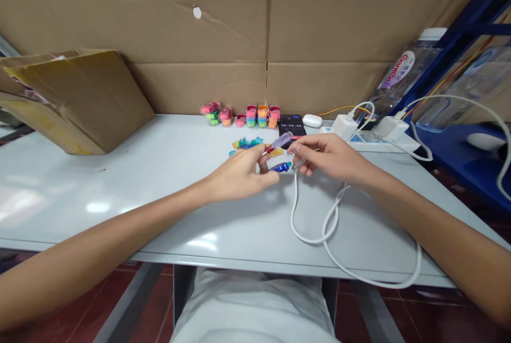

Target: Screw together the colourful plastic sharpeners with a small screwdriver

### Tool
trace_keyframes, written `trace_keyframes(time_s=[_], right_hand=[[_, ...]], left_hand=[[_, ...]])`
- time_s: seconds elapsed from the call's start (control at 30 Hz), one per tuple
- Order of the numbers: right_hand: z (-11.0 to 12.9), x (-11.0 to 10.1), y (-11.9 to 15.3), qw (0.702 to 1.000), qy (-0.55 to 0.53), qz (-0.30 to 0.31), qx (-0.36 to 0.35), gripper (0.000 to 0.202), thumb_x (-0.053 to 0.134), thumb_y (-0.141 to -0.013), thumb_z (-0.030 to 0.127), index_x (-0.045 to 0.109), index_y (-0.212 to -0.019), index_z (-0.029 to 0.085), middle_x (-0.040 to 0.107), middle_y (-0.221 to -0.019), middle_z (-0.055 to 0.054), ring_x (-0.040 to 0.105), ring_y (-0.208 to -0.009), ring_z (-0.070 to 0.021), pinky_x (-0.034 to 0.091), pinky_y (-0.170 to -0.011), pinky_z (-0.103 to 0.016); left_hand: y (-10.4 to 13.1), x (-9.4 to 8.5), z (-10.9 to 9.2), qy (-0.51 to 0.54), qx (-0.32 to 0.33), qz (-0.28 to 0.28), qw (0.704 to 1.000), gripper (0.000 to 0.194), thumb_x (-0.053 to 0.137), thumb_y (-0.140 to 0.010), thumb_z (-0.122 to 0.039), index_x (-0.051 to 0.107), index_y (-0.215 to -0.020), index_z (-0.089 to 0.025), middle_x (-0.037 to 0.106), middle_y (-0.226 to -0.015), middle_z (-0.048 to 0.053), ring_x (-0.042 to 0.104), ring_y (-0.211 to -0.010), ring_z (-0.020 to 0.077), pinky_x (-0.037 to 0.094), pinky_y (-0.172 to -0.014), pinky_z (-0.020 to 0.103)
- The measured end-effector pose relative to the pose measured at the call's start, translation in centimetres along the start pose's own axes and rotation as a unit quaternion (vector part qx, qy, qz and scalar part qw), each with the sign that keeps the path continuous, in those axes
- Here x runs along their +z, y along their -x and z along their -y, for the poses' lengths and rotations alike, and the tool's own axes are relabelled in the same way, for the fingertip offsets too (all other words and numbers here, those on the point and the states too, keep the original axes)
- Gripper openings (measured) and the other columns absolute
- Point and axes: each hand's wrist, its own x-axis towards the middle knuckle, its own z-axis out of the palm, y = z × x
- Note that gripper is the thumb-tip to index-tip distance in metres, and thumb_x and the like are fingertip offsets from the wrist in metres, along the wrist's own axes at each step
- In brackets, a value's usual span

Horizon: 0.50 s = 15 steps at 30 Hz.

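Near the middle of the table, my left hand (243, 172) is closed on small translucent plastic pieces. A purple and red piece (281, 141) sticks out past its fingers, and a blue piece (280, 167) shows by the thumb. Close on the right, my right hand (325, 156) pinches a clear plastic piece (298, 160), whose exact kind I cannot make out. Behind the left hand lies a small pile of blue, green and yellow translucent pieces (249, 143), partly covered by the fingers.
Stacks of colourful small boxes (262, 116) line the cardboard wall beside a phone (293, 125) showing a timer. A white case (312, 120) and a power strip (367, 141) stand to its right. A white cable (331, 231) loops in front. An open cardboard box (88, 103) leans at left.
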Motion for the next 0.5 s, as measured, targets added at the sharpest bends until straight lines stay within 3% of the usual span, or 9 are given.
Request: trace_keyframes(time_s=[0.1,0.23,0.5], right_hand=[[0.2,0.1,0.1,0.999,-0.038,0.003,0.015,0.034,0.073,-0.086,0.050,0.076,-0.092,0.017,0.072,-0.081,-0.004,0.068,-0.060,-0.0123,0.057,-0.059,-0.027],[0.9,0.2,0.3,0.990,-0.131,0.003,0.060,0.031,0.080,-0.082,0.043,0.080,-0.099,0.017,0.073,-0.077,-0.003,0.069,-0.066,-0.0114,0.058,-0.064,-0.024],[1.6,-0.5,0.8,0.971,-0.216,0.054,0.083,0.027,0.087,-0.073,0.029,0.083,-0.099,0.020,0.075,-0.082,-0.003,0.067,-0.075,-0.0101,0.057,-0.080,-0.026]], left_hand=[[-0.2,-0.8,0.5,0.147,-0.035,0.008,0.989,0.029,0.061,-0.080,-0.034,0.035,-0.074,-0.022,0.038,-0.068,-0.005,0.036,-0.059,0.0096,0.027,-0.054,0.026],[-0.4,-1.0,0.5,0.273,-0.088,0.059,0.956,0.021,0.057,-0.081,-0.030,0.040,-0.074,-0.021,0.026,-0.061,-0.007,0.021,-0.048,0.0069,0.013,-0.046,0.027],[-0.2,-1.2,0.1,0.305,-0.059,0.012,0.951,0.021,0.057,-0.076,-0.026,0.036,-0.074,-0.021,0.030,-0.065,-0.007,0.024,-0.049,0.0055,0.015,-0.047,0.025]])
